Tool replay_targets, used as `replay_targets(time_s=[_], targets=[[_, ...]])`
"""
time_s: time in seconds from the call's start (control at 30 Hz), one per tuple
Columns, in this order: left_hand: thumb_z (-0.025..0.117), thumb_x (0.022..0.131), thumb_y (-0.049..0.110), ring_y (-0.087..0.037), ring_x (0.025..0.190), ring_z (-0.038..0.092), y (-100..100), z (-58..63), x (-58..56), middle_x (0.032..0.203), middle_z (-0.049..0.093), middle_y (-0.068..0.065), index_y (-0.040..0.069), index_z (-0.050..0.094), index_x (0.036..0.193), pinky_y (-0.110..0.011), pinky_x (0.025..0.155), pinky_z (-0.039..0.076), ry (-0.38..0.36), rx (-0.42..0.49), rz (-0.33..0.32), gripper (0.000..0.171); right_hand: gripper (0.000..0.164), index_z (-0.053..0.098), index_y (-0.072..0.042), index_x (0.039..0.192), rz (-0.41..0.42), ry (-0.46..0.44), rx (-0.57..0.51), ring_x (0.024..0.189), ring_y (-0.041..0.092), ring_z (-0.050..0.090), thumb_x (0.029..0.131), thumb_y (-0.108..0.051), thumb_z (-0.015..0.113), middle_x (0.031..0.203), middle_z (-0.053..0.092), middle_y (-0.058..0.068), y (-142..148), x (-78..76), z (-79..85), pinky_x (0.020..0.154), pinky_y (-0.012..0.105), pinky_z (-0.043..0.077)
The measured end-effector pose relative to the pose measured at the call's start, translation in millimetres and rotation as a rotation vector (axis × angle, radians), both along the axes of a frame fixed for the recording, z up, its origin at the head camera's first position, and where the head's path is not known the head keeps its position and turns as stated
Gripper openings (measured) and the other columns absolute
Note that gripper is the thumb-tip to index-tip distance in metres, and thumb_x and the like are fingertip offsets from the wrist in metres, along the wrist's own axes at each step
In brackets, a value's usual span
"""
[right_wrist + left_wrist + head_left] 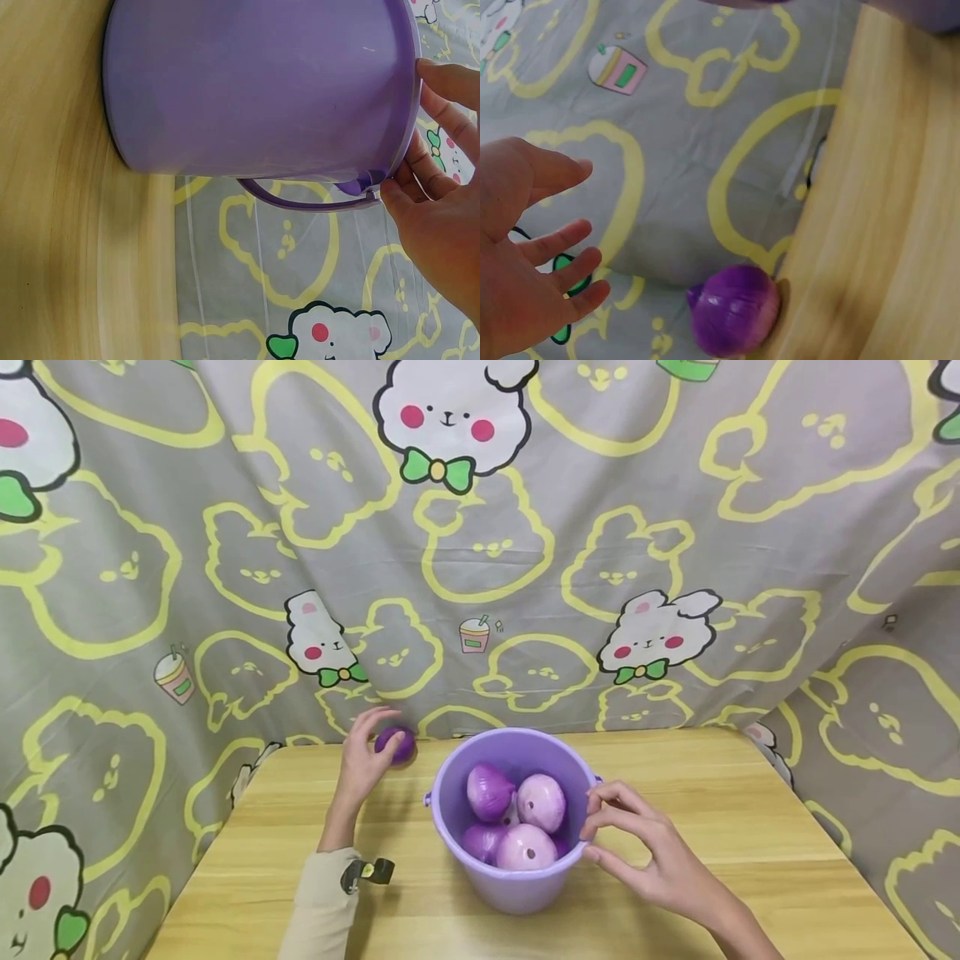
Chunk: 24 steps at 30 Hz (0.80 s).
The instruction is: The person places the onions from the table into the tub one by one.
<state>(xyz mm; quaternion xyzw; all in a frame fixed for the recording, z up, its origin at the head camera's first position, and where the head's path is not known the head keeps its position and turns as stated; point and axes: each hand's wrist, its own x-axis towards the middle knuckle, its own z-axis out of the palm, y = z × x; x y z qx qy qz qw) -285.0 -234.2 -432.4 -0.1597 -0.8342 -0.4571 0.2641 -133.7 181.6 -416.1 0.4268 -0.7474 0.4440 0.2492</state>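
Observation:
A purple bucket [517, 893] stands on the table with several purple and pale onions [542, 802] inside; the lower ones are partly hidden. My right hand [648, 852] holds the bucket's rim at its right side, fingertips and thumb at the edge, as the right wrist view also shows beside the handle [315, 205]. Left of the bucket, a single purple onion [735, 311] lies at the table's back edge. My left hand [367, 760] is beside this onion, its fingers spread. In the left wrist view a gap shows between the left hand [536, 255] and the onion.
The wooden table [675, 793] ends at the back against a grey curtain [480, 585] printed with yellow outlines and white cartoon animals. More of this cloth hangs at both sides. A black strap device [367, 872] sits on the left sleeve.

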Motion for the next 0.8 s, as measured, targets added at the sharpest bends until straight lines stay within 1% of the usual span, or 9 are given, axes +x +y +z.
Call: replay_targets(time_s=[0.1, 0.17, 0.3, 0.4, 0.53, 0.7, 0.8], targets=[[0.076, 0.088, 0.004, -0.043, 0.131, 0.049, -3, -2.5, -6.2, 0.142, 0.055, -0.023, 0.000, 0.067, 0.126, -0.062, 0.098, 0.045, -0.025, -0.033, 0.012, 0.039, 0.041, 0.070, -0.022, 0.104, -0.003, -0.001, 0.000, 0.108, 0.023, 0.056, 0.076, 0.005, 0.085, 0.113, 0.059, 0.009, 0, -0.5, 0.1, 0.101, 0.021, 0.042], [0.076, 0.088, 0.003, -0.045, 0.131, 0.049, -5, -3.9, -9.7, 0.142, 0.054, -0.024, 0.001, 0.068, 0.126, -0.065, 0.101, 0.044, -0.046, -0.058, 0.025, 0.039, 0.041, 0.070, -0.022, 0.104, -0.005, -0.002, 0.001, 0.109, 0.023, 0.056, 0.077, 0.004, 0.085, 0.114, 0.059, 0.009, 1, -0.7, 0.0, 0.102, 0.021, 0.042], [0.077, 0.088, 0.004, -0.047, 0.133, 0.047, -8, -5.1, -13.6, 0.143, 0.052, -0.024, 0.005, 0.068, 0.126, -0.065, 0.110, 0.035, -0.099, -0.107, 0.047, 0.039, 0.040, 0.070, -0.023, 0.104, -0.005, -0.005, 0.006, 0.108, 0.024, 0.056, 0.077, 0.004, 0.084, 0.114, 0.059, 0.008, 1, -0.4, -0.4, 0.102, 0.021, 0.042], [0.078, 0.088, 0.006, -0.048, 0.134, 0.045, -11, -6.1, -15.1, 0.144, 0.051, -0.025, 0.006, 0.068, 0.126, -0.067, 0.112, 0.030, -0.130, -0.131, 0.055, 0.040, 0.040, 0.069, -0.023, 0.104, -0.006, -0.009, 0.009, 0.108, 0.024, 0.056, 0.078, 0.003, 0.084, 0.115, 0.059, 0.007, 1, 0.0, -0.4, 0.101, 0.021, 0.042], [0.077, 0.088, 0.008, -0.049, 0.134, 0.045, -13, -9.1, -18.5, 0.144, 0.050, -0.026, 0.004, 0.067, 0.128, -0.068, 0.112, 0.031, -0.160, -0.146, 0.058, 0.041, 0.040, 0.069, -0.024, 0.104, -0.014, -0.013, 0.012, 0.109, 0.023, 0.056, 0.078, 0.003, 0.084, 0.115, 0.059, 0.007, 1, 0.7, 0.1, 0.101, 0.021, 0.041], [0.077, 0.089, 0.008, -0.049, 0.134, 0.045, -15, -14.4, -23.2, 0.144, 0.049, -0.025, 0.002, 0.065, 0.130, -0.068, 0.110, 0.035, -0.195, -0.164, 0.059, 0.043, 0.041, 0.069, -0.024, 0.104, -0.017, -0.016, 0.014, 0.109, 0.024, 0.056, 0.078, 0.003, 0.084, 0.116, 0.059, 0.006, 1, 0.9, -0.1, 0.102, 0.021, 0.041], [0.078, 0.088, 0.009, -0.049, 0.133, 0.045, -17, -16.8, -25.7, 0.143, 0.049, -0.026, 0.002, 0.065, 0.130, -0.068, 0.109, 0.036, -0.201, -0.169, 0.059, 0.044, 0.041, 0.069, -0.024, 0.104, -0.014, -0.016, 0.012, 0.109, 0.025, 0.056, 0.078, 0.003, 0.084, 0.116, 0.059, 0.007, 1, 0.9, -0.8, 0.102, 0.021, 0.041]])
